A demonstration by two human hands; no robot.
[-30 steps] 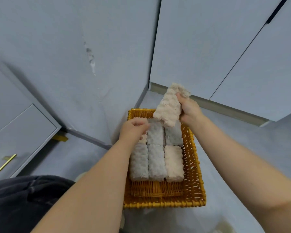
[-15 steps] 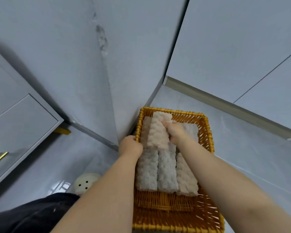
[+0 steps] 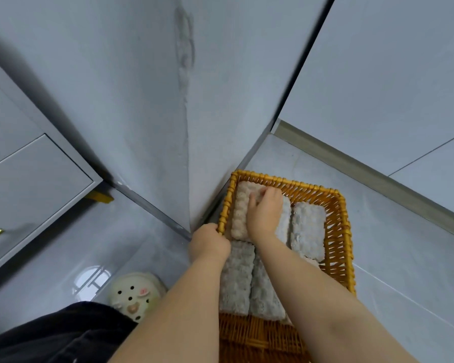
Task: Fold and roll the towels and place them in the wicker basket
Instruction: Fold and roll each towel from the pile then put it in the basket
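Observation:
A yellow wicker basket (image 3: 337, 231) sits on the floor against a wall corner, with several rolled towels packed side by side in it. A beige rolled towel (image 3: 240, 210) lies in the basket's far left corner. My right hand (image 3: 264, 212) rests on top of it, fingers curled over its far end. My left hand (image 3: 210, 242) grips the basket's left rim. Grey rolled towels (image 3: 308, 229) fill the far right and the near rows (image 3: 236, 279). My right forearm hides part of the near right towel.
A grey wall corner (image 3: 188, 153) juts out right beside the basket's left rim. A cabinet with a gold handle (image 3: 34, 174) stands at left. A cream slipper (image 3: 134, 294) lies on the grey tiled floor near my dark trouser leg (image 3: 63, 334).
My right hand has carried the beige roll from above the basket down into the far left corner. My left hand moved from the towels to the left rim.

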